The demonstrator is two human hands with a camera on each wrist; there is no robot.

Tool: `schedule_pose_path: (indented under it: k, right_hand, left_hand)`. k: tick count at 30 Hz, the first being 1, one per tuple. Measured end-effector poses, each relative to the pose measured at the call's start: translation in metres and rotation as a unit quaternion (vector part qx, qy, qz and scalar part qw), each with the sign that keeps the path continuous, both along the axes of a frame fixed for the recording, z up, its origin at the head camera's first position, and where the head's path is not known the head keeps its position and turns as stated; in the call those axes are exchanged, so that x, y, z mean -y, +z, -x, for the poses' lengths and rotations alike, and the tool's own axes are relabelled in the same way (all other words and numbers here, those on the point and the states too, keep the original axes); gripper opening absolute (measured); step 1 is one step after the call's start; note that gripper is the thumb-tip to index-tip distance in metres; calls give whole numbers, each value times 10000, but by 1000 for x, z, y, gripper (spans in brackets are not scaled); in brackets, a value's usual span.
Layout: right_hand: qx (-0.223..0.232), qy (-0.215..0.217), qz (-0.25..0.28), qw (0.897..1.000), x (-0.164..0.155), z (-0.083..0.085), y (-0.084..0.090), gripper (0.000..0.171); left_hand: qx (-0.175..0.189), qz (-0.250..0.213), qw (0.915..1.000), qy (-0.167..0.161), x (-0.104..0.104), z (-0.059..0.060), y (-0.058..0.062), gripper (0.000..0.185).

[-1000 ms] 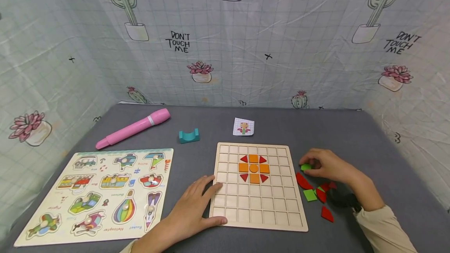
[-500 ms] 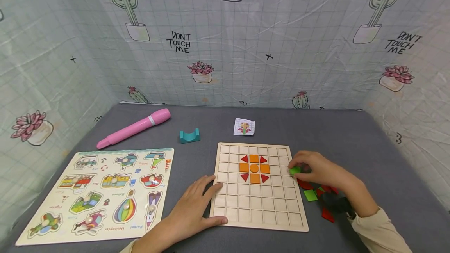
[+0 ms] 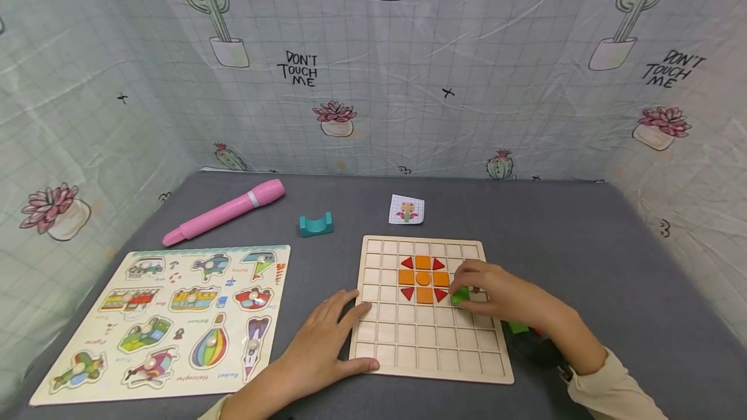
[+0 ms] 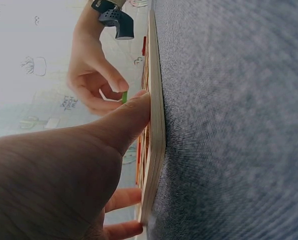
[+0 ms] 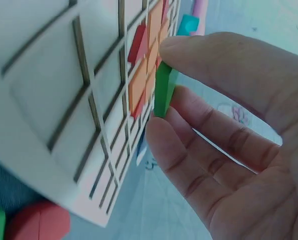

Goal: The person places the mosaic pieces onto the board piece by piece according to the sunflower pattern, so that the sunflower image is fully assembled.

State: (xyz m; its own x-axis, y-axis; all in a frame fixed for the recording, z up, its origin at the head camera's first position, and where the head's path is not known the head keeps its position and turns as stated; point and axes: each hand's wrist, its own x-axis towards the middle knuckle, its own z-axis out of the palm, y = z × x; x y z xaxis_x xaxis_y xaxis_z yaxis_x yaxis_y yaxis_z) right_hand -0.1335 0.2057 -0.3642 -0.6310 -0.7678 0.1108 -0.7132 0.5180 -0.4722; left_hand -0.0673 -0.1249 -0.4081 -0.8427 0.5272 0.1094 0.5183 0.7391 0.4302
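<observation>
A wooden grid board [image 3: 428, 342] lies on the grey table, with orange squares and red triangles [image 3: 423, 279] set in its upper middle cells. My right hand [image 3: 467, 290] pinches a small green tile [image 3: 460, 295] just above the board, right of the orange and red pattern; the tile [image 5: 163, 90] stands on edge between thumb and fingers in the right wrist view. My left hand [image 3: 327, 342] rests flat on the board's left edge, thumb along its front rim [image 4: 154, 125]. Loose green and red tiles [image 3: 518, 327] lie right of the board, partly hidden by my right arm.
A vehicle peg puzzle [image 3: 169, 316] lies at the left. Behind it lies a pink pen-shaped toy [image 3: 224, 211]. A teal arch block [image 3: 316, 223] and a small pattern card [image 3: 406, 209] sit behind the board. Printed cloth walls close in the table.
My right hand carried the green tile leftward from the loose pile beside the board to over the board's cells. The left hand stayed on the board's edge.
</observation>
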Motion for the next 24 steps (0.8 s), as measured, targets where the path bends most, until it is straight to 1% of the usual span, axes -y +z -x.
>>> schedule_pose_path:
  k: [4,9,13,17,21,24]
  right_hand:
    - [191,8,-134,9997,8,-2,-2,15]
    - [243,143,-128,9995,17,-5,-4,14]
    - [75,392,-89,9992,26,-6,-7,14]
    - [-129,609,-57,9980,34,-7,-11,12]
    - [-231,684,-17,9974,38,-8,-11,10]
    - [-141,627,-1,9979,39,-7,-12,8]
  left_hand:
    - [10,12,10000,-6,0,0,0,80]
    - [38,-4,10000,-14,-1,0,1,80]
    - [12,33,10000,2,-1,0,0,80]
    - [71,40,10000,3,-1,0,0,81]
    - [104,33,9999,18,-2,0,1,81]
    - [59,66,9999,50,-2,0,1,81]
